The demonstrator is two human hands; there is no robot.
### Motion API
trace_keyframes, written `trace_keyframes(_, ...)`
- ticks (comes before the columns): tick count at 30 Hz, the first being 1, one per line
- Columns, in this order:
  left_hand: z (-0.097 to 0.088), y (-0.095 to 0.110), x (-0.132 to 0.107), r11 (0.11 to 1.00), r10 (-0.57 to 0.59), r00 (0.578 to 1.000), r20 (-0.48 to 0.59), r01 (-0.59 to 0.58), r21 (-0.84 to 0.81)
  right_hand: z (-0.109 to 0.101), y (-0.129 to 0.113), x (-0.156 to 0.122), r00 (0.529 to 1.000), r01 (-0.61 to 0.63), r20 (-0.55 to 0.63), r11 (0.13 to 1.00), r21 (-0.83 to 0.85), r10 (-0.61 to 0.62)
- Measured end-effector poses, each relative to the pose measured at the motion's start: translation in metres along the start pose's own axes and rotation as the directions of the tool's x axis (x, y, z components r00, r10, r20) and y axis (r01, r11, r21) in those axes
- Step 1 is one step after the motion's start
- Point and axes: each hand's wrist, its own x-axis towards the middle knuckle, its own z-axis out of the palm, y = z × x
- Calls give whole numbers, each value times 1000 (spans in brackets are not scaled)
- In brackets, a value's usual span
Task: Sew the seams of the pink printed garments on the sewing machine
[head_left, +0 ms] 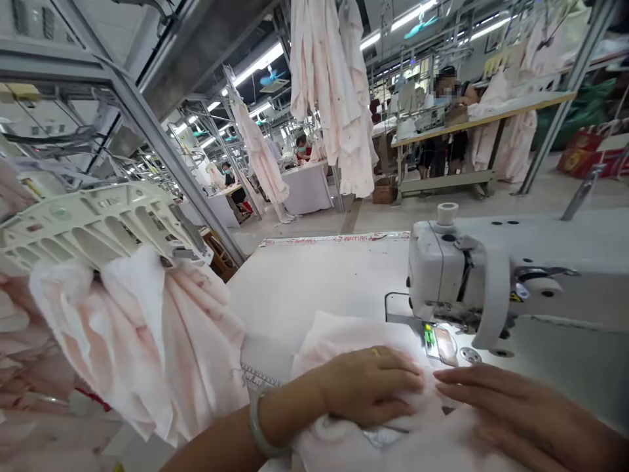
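A pale pink piece of fabric (339,334) lies bunched on the white sewing table (304,275), in front of a white sewing machine (442,269). My left hand (373,387) rests on top of the fabric, fingers stretched to the right and pressing it down. Beside it, my right hand (521,406) lies over the fabric's right part with its fingers extended and pointing left. The fingertips of both hands come close together just below the lit needle area (445,344). Part of the fabric under the hands is hidden.
Pale pink garment pieces (171,341) hang from a white hanger rack (98,223) at my left. More pink garments (329,85) hang beyond the table. A metal post (171,157) rises at left. Further back, a person (445,98) sits at another sewing table (486,118).
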Motion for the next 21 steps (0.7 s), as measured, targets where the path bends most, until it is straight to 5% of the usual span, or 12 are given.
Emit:
trace_keyframes(7,-6,-3,22,994,31,999,44,-36,107,-33,-1,40,916,400,71,898,-185,-394)
trace_keyframes(15,-14,-18,42,983,68,997,32,-72,170,-42,9,42,968,251,58,960,-120,-246)
trace_keyframes(21,-12,-26,43,971,98,995,17,-99,217,-42,12,41,968,249,83,952,-179,-237)
